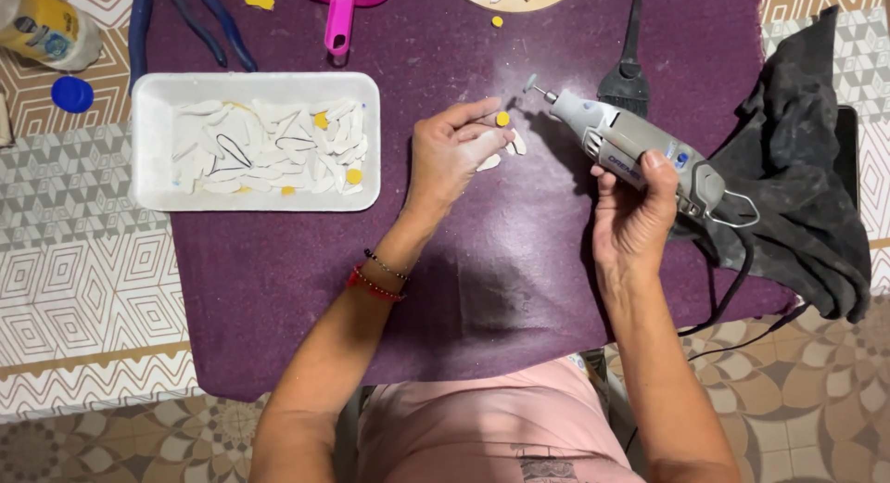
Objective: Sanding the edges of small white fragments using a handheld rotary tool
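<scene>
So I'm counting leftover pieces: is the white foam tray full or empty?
Partly full: the white foam tray holds a loose single layer of white petal-shaped pieces and a few yellow discs.

Bright, even overhead light, soft shadows beneath the forearms, sharp focus, slight wide-angle bending at edges.

A single head-worn camera looks almost straight down from close above the desk, facing away from the wearer's body; forearms enter from the bottom edge, and patterned floor frames the left and right sides
</scene>
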